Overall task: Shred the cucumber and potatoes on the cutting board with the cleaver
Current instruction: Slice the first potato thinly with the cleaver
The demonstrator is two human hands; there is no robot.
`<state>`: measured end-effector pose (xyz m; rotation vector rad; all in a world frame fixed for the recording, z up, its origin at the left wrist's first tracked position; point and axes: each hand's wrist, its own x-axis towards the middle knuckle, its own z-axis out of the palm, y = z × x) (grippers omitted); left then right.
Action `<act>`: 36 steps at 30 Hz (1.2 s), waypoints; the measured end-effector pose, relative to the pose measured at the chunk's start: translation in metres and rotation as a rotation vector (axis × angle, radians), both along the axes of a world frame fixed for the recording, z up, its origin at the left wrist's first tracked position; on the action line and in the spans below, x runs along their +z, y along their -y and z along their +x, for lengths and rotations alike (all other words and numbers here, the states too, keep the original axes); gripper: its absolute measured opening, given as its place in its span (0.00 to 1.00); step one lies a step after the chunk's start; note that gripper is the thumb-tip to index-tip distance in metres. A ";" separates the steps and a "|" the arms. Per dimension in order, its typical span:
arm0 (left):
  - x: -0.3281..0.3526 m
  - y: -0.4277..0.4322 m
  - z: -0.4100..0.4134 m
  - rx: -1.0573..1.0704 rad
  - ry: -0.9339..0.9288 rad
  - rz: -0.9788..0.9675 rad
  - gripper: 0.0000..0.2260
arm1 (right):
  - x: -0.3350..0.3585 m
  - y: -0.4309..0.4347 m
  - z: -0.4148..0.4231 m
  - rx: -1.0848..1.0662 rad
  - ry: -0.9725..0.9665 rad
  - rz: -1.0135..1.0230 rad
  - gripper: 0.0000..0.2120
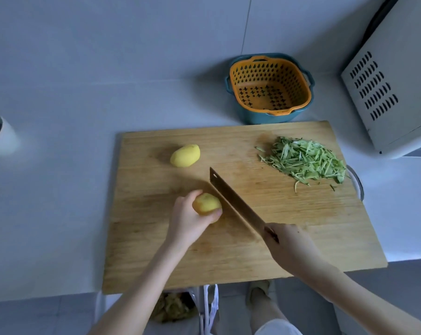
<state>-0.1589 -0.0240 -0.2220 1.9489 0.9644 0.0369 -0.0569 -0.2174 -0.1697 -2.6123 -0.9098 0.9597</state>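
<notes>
Holding, left hand [187, 213]: fingers curled over a peeled yellow potato [205, 203], keeping it down on the cutting board [277, 250], left of the board's middle.
Right hand [289, 245]: closed round the handle of the cleaver [233, 201]; the handle itself is hidden in the fist.
Cleaver blade: runs diagonally from the right hand away and to the left, right against the held potato's right side. Whether the edge has entered it: cannot tell.
Second potato [185, 155]: peeled, whole, lying free on the far left part of the board, apart from both hands.
Cucumber shreds [303, 160]: loose green heap on the board's far right part.
Board: wooden, flat on the pale counter [59, 189].
Behind board: orange strainer basket [243, 76] nested in a teal bowl [260, 118], just beside the far edge.
Far right: white appliance [398, 88] with vent slots.
Far left: white cup [1, 136].
</notes>
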 end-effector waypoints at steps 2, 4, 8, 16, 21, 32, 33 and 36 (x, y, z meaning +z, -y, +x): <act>-0.001 0.004 0.000 -0.010 -0.004 -0.001 0.29 | 0.002 -0.006 -0.009 0.018 -0.001 -0.024 0.18; 0.001 0.009 -0.001 -0.026 -0.003 -0.018 0.27 | 0.004 -0.008 -0.016 0.019 0.001 -0.035 0.19; 0.005 0.013 -0.008 0.003 0.007 -0.081 0.23 | 0.006 -0.008 -0.022 0.011 0.006 -0.039 0.18; 0.017 0.030 -0.017 0.106 0.065 -0.192 0.13 | 0.027 -0.004 -0.022 0.119 0.006 -0.039 0.19; 0.011 0.031 -0.025 0.247 0.066 -0.264 0.14 | 0.043 0.003 -0.020 0.203 0.027 -0.049 0.16; 0.008 0.033 -0.021 0.318 0.066 -0.239 0.18 | 0.051 0.003 -0.018 0.279 0.061 -0.050 0.15; 0.007 0.032 -0.020 0.318 0.059 -0.242 0.19 | 0.051 0.001 -0.017 0.286 0.059 -0.049 0.15; 0.006 0.031 -0.022 0.303 0.046 -0.233 0.22 | 0.049 -0.005 -0.016 0.301 0.042 -0.042 0.16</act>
